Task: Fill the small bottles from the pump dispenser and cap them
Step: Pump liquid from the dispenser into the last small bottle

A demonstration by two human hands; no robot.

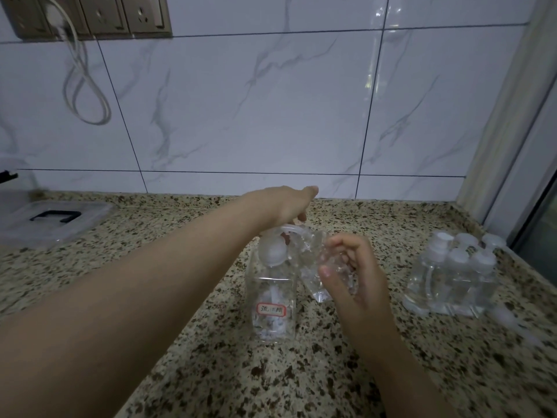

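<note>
Pressing the pump head, my left hand (289, 206) rests atop the clear plastic pump dispenser (272, 297), whose red-bordered label (270, 309) I cannot read. My right hand (352, 276) grips a small clear bottle (316, 267), tilted under the spout. Capped clear bottles (452, 276) stand right, on speckled granite counter (241, 372); marbled tile wall (241, 101) behind.

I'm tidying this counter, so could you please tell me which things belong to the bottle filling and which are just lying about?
In use:
pump dispenser, under left hand
small bottle, in right hand
capped bottles

Lying about:
plastic lid
white cable
wall sockets
</note>
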